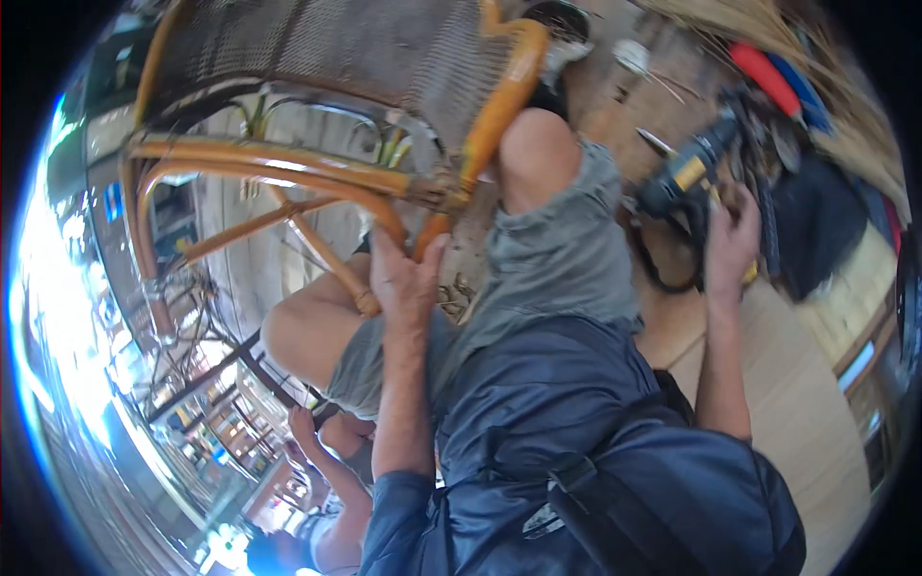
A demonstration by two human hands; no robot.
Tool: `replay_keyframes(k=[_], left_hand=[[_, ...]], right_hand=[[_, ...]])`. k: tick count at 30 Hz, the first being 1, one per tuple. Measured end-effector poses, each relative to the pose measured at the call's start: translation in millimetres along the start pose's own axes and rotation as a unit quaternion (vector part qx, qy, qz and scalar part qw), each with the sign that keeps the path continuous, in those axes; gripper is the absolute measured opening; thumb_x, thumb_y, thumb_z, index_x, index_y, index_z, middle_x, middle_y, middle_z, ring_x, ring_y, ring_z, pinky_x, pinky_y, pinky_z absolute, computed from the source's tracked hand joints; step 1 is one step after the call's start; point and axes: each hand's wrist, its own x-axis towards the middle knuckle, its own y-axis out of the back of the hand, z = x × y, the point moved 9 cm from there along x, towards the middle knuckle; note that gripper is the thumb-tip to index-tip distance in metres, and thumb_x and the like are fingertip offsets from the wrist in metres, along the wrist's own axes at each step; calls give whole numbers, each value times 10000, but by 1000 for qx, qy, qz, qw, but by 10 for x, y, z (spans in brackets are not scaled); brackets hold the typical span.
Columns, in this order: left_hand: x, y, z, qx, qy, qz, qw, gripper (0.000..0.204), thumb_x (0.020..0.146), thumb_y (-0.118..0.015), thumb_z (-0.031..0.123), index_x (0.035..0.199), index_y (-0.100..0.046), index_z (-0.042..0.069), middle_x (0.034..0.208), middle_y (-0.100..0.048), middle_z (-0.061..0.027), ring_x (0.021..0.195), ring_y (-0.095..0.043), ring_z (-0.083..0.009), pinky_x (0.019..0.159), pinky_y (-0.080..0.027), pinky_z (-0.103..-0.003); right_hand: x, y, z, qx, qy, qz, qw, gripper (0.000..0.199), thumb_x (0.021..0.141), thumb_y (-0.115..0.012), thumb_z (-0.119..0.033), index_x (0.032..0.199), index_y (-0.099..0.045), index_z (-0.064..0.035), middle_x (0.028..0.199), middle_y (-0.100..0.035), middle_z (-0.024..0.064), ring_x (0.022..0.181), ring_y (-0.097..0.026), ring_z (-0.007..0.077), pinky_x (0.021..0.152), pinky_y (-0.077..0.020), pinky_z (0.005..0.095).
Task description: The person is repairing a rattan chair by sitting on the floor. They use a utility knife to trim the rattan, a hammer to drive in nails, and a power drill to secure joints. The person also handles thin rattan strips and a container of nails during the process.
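Note:
A rattan chair frame [279,163] with glossy orange-brown poles lies tilted across my lap, its dark woven panel [317,48] toward the far side. My left hand [405,274] grips the end of one pole near a joint, thumb pointing up; its fingers are partly hidden behind the pole. Over on the right, my right hand [735,235] is among tools on the wooden floor, fingers curled. What they close on is too small and cluttered to make out. Just left of it lies a dark power tool [687,168] with a yellow label and a black cord.
Beyond the tools are a red-handled item [765,79], a blue piece [805,94] and a bundle of dry fibre strands [768,24]. A dark cloth [821,216] lies right of my right hand. Another person [331,518] sits at the lower left, near more furniture frames.

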Motion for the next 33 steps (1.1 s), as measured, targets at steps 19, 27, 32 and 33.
replay_keyframes(k=[19, 27, 32, 33], left_hand=[[-31, -63, 123, -37, 85, 42, 995, 694, 648, -816, 308, 1150, -477, -32, 937, -576, -207, 885, -553, -398, 757, -445, -461], [30, -120, 53, -17, 111, -12, 994, 634, 645, -807, 339, 1069, -488, -9, 905, -572, -185, 888, -556, -381, 754, -447, -460], [64, -78, -95, -23, 58, 25, 998, 628, 660, -798, 353, 1072, -499, -14, 896, -572, -188, 859, -558, -384, 748, -447, -458], [105, -69, -130, -16, 46, 22, 999, 632, 665, -799, 353, 1084, -507, -20, 889, -572, -191, 844, -558, -390, 748, -447, -455]], right_hand=[[43, -410, 334, -150, 28, -121, 981, 875, 717, -728, -38, 1415, -205, 35, 1464, -260, 237, 1372, -244, 356, 1129, -206, 393], [74, -442, 453, -140, 57, -148, 977, 873, 721, -707, -55, 1434, -206, 6, 1461, -268, 239, 1370, -251, 353, 1126, -192, 374], [-58, -418, 230, -135, 108, -115, 978, 840, 719, -661, 18, 1432, -218, 10, 1467, -271, 215, 1363, -263, 347, 1123, -182, 379], [-83, -480, 187, -132, 99, -128, 978, 857, 718, -685, -24, 1436, -217, 0, 1469, -264, 220, 1365, -256, 349, 1127, -176, 381]])
